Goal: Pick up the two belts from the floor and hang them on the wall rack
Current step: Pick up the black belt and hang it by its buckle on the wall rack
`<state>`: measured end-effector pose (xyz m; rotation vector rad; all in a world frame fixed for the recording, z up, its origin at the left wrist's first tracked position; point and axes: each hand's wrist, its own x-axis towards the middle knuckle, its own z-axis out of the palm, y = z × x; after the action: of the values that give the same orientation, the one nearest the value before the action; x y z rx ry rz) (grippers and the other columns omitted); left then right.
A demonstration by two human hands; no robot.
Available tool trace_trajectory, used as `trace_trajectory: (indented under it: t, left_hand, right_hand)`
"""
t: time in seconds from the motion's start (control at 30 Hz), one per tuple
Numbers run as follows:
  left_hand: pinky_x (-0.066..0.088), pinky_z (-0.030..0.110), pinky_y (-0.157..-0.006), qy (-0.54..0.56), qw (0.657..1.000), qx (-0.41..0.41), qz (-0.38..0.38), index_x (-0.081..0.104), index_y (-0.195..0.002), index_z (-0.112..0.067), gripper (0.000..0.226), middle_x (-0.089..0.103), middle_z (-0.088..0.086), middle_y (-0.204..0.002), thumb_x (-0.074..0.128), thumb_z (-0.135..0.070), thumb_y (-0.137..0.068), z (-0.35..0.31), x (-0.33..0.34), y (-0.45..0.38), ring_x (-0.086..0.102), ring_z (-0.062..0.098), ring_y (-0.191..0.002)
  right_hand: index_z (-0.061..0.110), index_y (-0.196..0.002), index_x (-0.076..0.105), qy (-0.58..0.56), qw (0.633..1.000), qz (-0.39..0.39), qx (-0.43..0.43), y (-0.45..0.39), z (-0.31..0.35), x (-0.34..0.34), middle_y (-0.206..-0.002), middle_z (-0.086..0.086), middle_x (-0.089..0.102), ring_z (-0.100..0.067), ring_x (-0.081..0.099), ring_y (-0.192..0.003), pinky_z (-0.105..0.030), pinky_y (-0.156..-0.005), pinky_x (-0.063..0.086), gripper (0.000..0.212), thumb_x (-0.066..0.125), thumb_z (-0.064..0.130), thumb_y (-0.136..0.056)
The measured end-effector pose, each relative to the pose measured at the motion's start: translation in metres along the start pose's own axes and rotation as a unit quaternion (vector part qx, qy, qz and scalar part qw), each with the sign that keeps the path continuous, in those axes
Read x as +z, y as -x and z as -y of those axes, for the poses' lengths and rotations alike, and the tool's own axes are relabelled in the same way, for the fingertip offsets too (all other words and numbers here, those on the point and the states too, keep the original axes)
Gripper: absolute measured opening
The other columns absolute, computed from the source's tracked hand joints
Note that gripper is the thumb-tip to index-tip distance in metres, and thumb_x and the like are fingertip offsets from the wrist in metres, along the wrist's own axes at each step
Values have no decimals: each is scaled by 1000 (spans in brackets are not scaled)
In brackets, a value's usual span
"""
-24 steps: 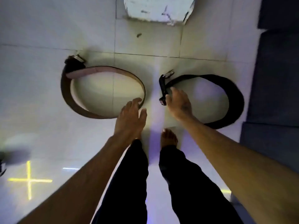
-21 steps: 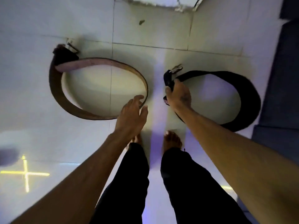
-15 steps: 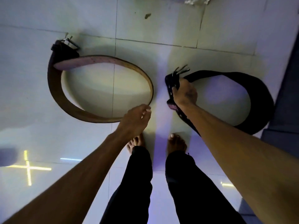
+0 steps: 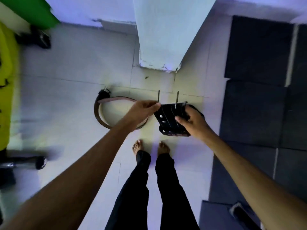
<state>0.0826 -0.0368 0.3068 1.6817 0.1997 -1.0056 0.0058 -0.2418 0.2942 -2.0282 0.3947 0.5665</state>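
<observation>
Floor (image 4: 74, 83): we see pale tiles, with dark mats (image 4: 255, 100) along the right.
Pillar (image 4: 164, 34): one, white, ahead of us.
Belts: we count two.
Brown belt (image 4: 98, 113): one, looped on the floor, untouched.
Black belt (image 4: 171, 120): one, lifted clear of the floor, bunched between our hands.
Right hand (image 4: 193, 121): clasped around the black belt.
Left hand (image 4: 142, 110): fingers pinching its upper edge.
Prongs (image 4: 177, 97): two, pointing upward.

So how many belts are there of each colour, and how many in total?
Black belt: 1, held up between the left hand and the right hand.
Brown belt: 1, lying on the floor.
Total: 2 belts.
</observation>
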Motion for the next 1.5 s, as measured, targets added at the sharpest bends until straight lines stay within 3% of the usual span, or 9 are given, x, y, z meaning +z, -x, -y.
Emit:
trace_trajectory:
  t: [0.07, 0.17, 0.3, 0.4, 0.77, 0.93, 1.13, 1.33, 1.5]
  left_hand:
    - [50, 32, -100, 27, 999, 34, -8, 63, -127, 2, 35, 69, 21, -120, 66, -6, -92, -41, 3, 30, 63, 19, -103]
    - [58, 17, -82, 80, 991, 99, -45, 56, -133, -2, 51, 65, 13, -117, 69, 11, -84, -101, 9, 90, 67, 11, -94]
    - [57, 13, -72, 106, 970, 203, -80, 56, -132, -7, 58, 63, 4, -115, 71, 15, -80, -167, 17, 166, 72, -2, -82]
    - [57, 13, -70, 131, 946, 282, -92, 52, -137, -6, 65, 64, 1, -116, 72, 15, -80, -208, 15, 221, 74, -3, -83]
    - [57, 16, -76, 83, 837, 527, -124, 71, -118, -9, 39, 77, -13, -81, 77, 1, -80, -348, -14, 431, 73, 2, -74]
    - [59, 31, -93, 51, 783, 611, -106, 54, -142, -17, 58, 75, 3, -105, 71, -5, -89, -386, 0, 494, 73, 7, -89]
    - [59, 23, -75, -80, 726, 676, -99, 8, -157, -41, 91, 69, 7, -114, 63, -4, -94, -406, 19, 539, 72, 7, -85]
    - [59, 23, -79, -85, 662, 733, -133, 10, -158, -34, 84, 69, 18, -123, 56, 1, -97, -435, 36, 584, 71, 14, -92]
    - [61, 25, -78, -64, 658, 735, -148, 19, -157, -34, 84, 73, 11, -111, 54, 9, -94, -452, 46, 603, 73, 9, -90]
  right_hand:
    - [11, -127, 55, -28, 1000, -11, -11, 27, 31, -30, -121, -11, 67, -29, 62, -115, -52, -102, 46, 35, 62, 14, -93]
    - [23, -121, 57, -52, 996, -44, -57, 80, 84, -68, -113, -3, 69, -24, 65, -109, -53, -100, 49, 30, 62, 15, -93]
    - [42, -101, 60, -81, 983, -98, -132, 146, 158, -105, -93, 12, 68, -4, 66, -87, -33, -86, 54, 27, 63, 16, -93]
    - [35, -100, 61, -99, 968, -145, -181, 191, 211, -126, -91, 12, 67, 2, 65, -82, -18, -77, 54, 29, 62, 8, -93]
    - [26, -111, 61, -165, 887, -207, -378, 331, 385, -182, -99, 12, 71, 6, 68, -88, -11, -77, 53, 27, 61, 6, -93]
    - [19, -108, 60, -169, 844, -249, -444, 383, 434, -215, -94, -2, 68, 8, 65, -74, -9, -69, 53, 20, 59, 4, -93]
    - [24, -96, 66, -187, 811, -266, -486, 428, 472, -241, -88, 4, 74, -5, 70, -77, -21, -68, 55, 15, 63, 9, -92]
    - [25, -99, 67, -215, 776, -270, -527, 467, 496, -254, -86, 9, 77, -7, 73, -81, -18, -67, 58, 14, 62, 14, -94]
    - [30, -101, 71, -263, 755, -246, -547, 484, 500, -259, -96, 12, 78, -9, 72, -93, -16, -73, 55, 12, 64, 30, -92]
